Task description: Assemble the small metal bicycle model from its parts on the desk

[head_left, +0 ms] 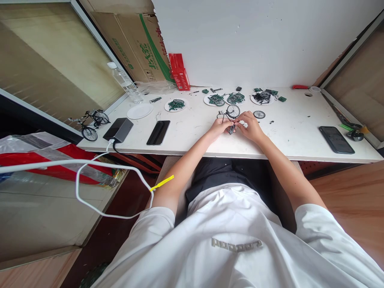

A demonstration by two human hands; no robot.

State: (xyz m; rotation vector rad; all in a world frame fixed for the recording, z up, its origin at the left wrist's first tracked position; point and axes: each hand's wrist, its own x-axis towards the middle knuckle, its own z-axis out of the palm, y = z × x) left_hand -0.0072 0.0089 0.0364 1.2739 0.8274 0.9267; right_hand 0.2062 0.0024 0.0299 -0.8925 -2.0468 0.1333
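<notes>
A partly built model bicycle (pixel 233 111), dark with one spoked wheel pointing away from me, is held low over the white table. My left hand (pixel 221 127) pinches its frame from the left. From the right, the fingertips of my right hand (pixel 249 125) close on the same part of the bicycle, meeting the left fingertips; the exact spot they grip is covered. A loose spoked wheel (pixel 259 115) lies just beyond my right hand. White plates with green bicycle parts (pixel 216 100) and black bicycle parts (pixel 261 97) stand behind the hands.
At the far left stands a finished model bicycle (pixel 90 123) beside a grey power box (pixel 119 130). Phones (pixel 158 133) (pixel 336 139) lie on both sides. A water bottle (pixel 126 83), a white plate (pixel 140 111) and a red box (pixel 179 73) are farther back. A white cable (pixel 114 161) loops at left.
</notes>
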